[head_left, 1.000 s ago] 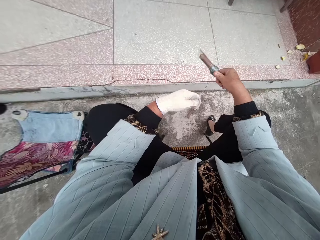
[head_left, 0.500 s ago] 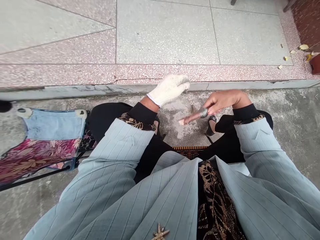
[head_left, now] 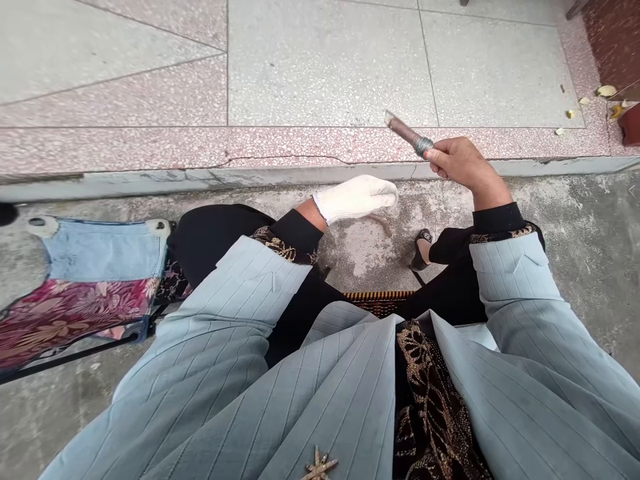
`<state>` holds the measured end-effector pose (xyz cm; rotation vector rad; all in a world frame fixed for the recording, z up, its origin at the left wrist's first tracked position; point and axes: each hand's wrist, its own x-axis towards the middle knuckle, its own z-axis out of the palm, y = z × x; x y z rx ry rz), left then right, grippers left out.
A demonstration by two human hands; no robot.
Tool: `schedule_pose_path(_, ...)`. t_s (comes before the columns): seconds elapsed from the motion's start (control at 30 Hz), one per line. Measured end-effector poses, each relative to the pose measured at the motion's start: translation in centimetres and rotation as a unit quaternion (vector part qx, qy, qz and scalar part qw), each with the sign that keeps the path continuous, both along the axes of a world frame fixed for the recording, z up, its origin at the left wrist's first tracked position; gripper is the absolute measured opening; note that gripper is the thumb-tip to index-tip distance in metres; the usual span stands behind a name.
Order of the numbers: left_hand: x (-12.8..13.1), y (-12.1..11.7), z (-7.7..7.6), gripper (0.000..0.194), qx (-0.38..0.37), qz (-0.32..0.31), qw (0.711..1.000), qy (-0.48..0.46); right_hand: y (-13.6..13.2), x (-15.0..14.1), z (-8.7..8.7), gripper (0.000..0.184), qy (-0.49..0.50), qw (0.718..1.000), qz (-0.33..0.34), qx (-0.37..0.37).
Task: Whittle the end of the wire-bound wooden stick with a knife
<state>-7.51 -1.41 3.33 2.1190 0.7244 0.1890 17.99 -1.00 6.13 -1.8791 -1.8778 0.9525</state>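
My left hand (head_left: 357, 198), in a white knitted glove, is closed with its fingers pressed together over the ground between my knees. Whatever it holds, if anything, is hidden. Just below it shows a thin, curved brown piece (head_left: 383, 223); I cannot tell whether the glove touches it. My bare right hand (head_left: 463, 163) grips a short hand tool (head_left: 404, 132) by the end bound with grey metal wire. The tool has a flat brown shaft and a paler tip, which points up and left over the stone step. The two hands are apart.
Ahead runs a raised terrazzo step (head_left: 320, 143) with a cracked pink border. A folding seat of denim and floral cloth (head_left: 105, 250) stands at left. Below me is a woven seat edge (head_left: 380, 301). Pale petals (head_left: 607, 91) lie at upper right, near a reddish pot (head_left: 631, 125).
My right hand has lifted the tool up and forward, from between my knees to over the step's edge. My gloved left hand has shifted right and slightly down.
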Motion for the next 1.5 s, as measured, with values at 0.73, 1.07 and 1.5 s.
schedule_pose_path(0.73, -1.0, 1.6, 0.6, 0.026, 0.085, 0.097, 0.992, 0.001, -0.6, -2.2, -0.3, 0.056, 0.074, 0.839, 0.426, -0.330)
schedule_pose_path(1.07, 0.7, 0.5, -2.4, 0.029, -0.099, 0.091, 0.990, -0.046, -1.3, -1.4, 0.9, 0.063, 0.091, 0.989, 0.110, 0.022)
schedule_pose_path(1.5, 0.0, 0.9, -3.0, 0.032, 0.042, 0.010, 0.999, -0.009, -0.9, -3.1, -1.3, 0.037, -0.253, 0.927, 0.232, -0.153)
